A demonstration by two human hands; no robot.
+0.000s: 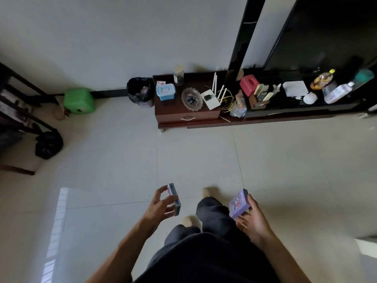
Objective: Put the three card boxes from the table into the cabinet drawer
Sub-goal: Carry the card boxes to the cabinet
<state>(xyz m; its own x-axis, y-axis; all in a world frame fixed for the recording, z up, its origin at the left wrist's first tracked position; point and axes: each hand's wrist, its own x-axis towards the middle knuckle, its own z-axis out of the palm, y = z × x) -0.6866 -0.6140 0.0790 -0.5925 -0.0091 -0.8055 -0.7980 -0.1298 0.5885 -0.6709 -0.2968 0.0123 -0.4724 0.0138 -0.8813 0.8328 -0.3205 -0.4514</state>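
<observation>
Fingers [163,190] of left hand [158,204] curled round blue-and-pink card boxes [174,199], held edge-up; count in that grip not discernible. Right hand [252,218] clasped on purple card box [238,203], face up, thumb along its far edge. Bare tiled floor [204,156] ahead, unobstructed. Beyond, cabinet drawer [187,118] closed, white handle outward. Black bin [140,92] just beside cabinet's left edge.

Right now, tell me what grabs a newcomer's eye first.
Low in the view, the left hand grips blue-and-pink card boxes and the right hand a purple card box. Ahead stands the dark wooden cabinet, its drawer shut. A bright green plastic stool sits left by the wall.
</observation>
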